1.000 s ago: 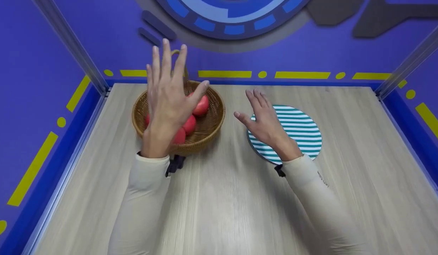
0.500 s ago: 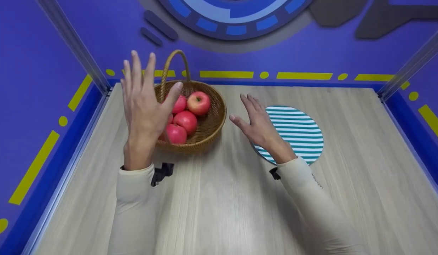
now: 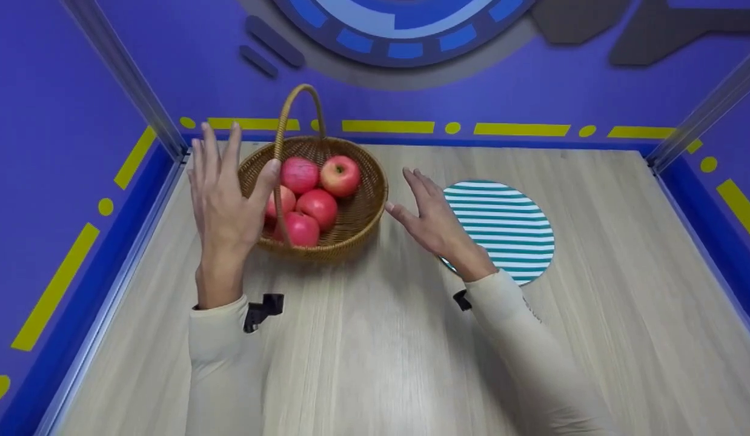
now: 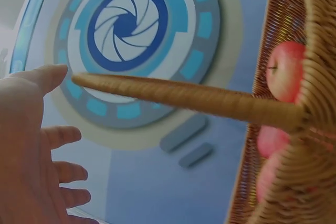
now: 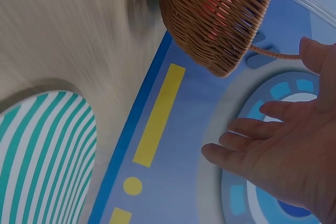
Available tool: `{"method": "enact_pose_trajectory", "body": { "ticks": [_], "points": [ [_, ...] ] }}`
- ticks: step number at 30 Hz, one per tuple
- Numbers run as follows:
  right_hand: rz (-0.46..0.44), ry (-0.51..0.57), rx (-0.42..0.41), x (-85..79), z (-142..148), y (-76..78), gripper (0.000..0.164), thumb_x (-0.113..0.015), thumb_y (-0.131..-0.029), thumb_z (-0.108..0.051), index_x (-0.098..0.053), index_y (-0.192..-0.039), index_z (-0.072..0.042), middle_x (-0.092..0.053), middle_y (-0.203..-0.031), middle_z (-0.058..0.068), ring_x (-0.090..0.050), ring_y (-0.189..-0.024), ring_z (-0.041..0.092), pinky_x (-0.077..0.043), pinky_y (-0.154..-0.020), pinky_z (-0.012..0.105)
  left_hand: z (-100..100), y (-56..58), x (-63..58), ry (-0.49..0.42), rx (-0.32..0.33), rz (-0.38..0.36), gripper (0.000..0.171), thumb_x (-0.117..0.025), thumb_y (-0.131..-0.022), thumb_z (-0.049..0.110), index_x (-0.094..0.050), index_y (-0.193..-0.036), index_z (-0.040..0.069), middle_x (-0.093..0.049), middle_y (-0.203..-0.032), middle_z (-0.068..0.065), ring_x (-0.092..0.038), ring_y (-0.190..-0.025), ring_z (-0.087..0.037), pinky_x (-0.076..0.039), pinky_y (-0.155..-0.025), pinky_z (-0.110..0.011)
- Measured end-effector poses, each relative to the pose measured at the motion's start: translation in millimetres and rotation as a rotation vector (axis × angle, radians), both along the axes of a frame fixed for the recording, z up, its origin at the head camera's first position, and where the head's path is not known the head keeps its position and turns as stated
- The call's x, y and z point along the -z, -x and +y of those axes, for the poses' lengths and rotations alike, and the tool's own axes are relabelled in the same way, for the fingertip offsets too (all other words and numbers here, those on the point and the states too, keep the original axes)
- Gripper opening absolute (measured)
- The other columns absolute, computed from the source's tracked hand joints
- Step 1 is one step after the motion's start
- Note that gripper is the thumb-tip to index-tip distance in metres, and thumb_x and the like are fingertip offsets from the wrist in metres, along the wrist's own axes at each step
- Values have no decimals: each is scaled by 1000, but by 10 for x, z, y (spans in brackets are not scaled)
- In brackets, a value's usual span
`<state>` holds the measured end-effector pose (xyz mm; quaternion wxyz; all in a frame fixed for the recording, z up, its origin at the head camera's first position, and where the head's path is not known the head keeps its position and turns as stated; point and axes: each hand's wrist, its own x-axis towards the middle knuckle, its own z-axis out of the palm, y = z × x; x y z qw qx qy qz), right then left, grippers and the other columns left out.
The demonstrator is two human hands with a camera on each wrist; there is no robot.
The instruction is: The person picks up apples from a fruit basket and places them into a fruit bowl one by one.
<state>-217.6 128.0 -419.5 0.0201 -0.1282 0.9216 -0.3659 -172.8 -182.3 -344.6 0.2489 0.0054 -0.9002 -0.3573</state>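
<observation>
A brown wicker basket (image 3: pixel 357 236) with a tall arched handle (image 3: pixel 301 89) stands at the back left of the table. Several red apples (image 3: pixel 317 208) lie in it, mostly on its left side. My left hand (image 3: pixel 226 206) is at the basket's left, fingers spread and holding nothing; in the head view it covers part of the rim. In the left wrist view that hand (image 4: pixel 31 145) appears apart from the handle. My right hand (image 3: pixel 432 221), fingers extended, hovers between the basket and a round green-and-white striped mat (image 3: pixel 508 230), overlapping the mat's left edge in the head view.
The wooden table (image 3: pixel 375 351) is bounded by a blue back wall (image 3: pixel 411 97) and blue side walls. Metal posts (image 3: pixel 123 79) stand at the back corners. Small black mounts (image 3: pixel 263 312) are attached near both wrists.
My left hand has moved left and toward me from over the basket, so the handle and more apples show. My right hand has shifted slightly left and nearer to me, off the mat's middle.
</observation>
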Motion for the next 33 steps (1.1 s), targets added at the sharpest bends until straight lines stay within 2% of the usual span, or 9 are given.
{"method": "enact_pose_trajectory", "body": {
  "ticks": [7, 11, 20, 27, 33],
  "points": [
    [-15, 29, -14, 32, -35, 25, 85, -57, -105, -59, -23, -171, -18, -18, -176, 11, -16, -161, 30, -20, -127, 55, -99, 5, 171, -84, 11, 7, 82, -43, -101, 75, -35, -167, 27, -9, -177, -4, 1, -163, -23, 6, -128, -49],
    [-15, 34, -21, 55, -66, 37, 86, -56, -104, -61, -23, -172, -18, -19, -176, 11, -17, -161, 30, -22, -127, 54, -155, 16, 268, -124, -3, 9, 83, -43, -102, 74, -38, -167, 22, -12, -177, -7, -3, -163, -25, 3, -129, -49],
    [-44, 109, -47, 145, -136, 60, 86, -56, -105, -61, -23, -171, -18, -25, -174, 8, -22, -160, 28, -25, -126, 52, -259, 51, 563, -190, -39, -58, 80, -57, -103, 62, -39, -167, 18, -16, -176, -11, -14, -161, -35, -15, -125, -66],
    [-67, 170, -48, 241, -226, 46, 84, -56, -104, -62, -25, -171, -22, -28, -173, 7, -28, -158, 28, -31, -124, 51, -310, 28, 807, -233, -71, -123, 78, -64, -102, 52, -39, -166, 15, -20, -174, -17, -21, -159, -40, -17, -125, -64],
    [-51, 244, -57, 278, -228, 56, 82, -57, -105, -59, -28, -170, -18, -31, -172, 9, -36, -154, 32, -36, -121, 49, -314, 62, 925, -293, -83, -140, 74, -65, -102, 43, -39, -166, 15, -23, -174, -16, -23, -159, -37, -18, -126, -61]
  ]
}}
